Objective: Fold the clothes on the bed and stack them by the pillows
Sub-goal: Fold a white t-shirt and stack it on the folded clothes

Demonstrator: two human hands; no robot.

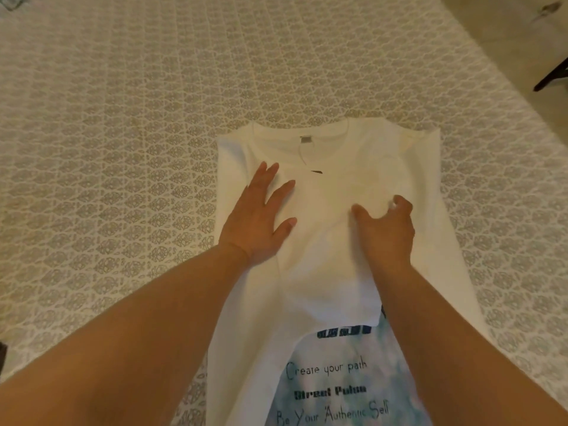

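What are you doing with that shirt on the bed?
A person is folding a white T-shirt laid out on the patterned bed cover. Both sides are already folded in over the middle, covering part of the blue print with writing. The left hand lies flat on the shirt, fingers spread, pressing it down. The right hand has its fingers curled into the cloth, pinching a folded bit. The shirt has not been folded up from the bottom yet.
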